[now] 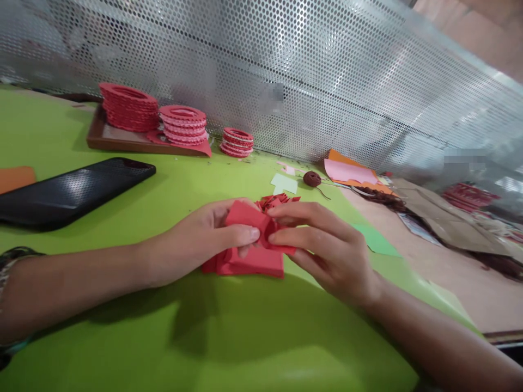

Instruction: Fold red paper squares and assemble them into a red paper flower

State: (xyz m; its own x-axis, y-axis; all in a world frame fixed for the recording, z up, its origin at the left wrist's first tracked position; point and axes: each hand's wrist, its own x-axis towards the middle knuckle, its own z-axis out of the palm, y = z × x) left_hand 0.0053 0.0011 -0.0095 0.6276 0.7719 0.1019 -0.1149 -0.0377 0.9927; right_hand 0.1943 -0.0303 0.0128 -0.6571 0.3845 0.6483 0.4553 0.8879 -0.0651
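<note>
While both hands meet over the middle of the lime-green desk [122, 348], they pinch one folded piece of red foam sheet [250, 216] between them. The left hand [196, 242] has its thumb and fingers closed on the piece's near left edge, and the right hand [322, 247] has two fingers and the thumb closed on its right side. Under the piece lies a flat stack of red foam squares [249, 264], touching the desk, with a small heap of red cut scraps [278, 200] just behind. Farther back, a brown wooden tray [106, 139] carries stacks of red scalloped foam rings [129, 106] (one smaller stack stands off the tray, beside it). A black phone with a textured case [69, 190] lies to the left, well apart. A perforated metal screen [327, 81] backs the desk.
</note>
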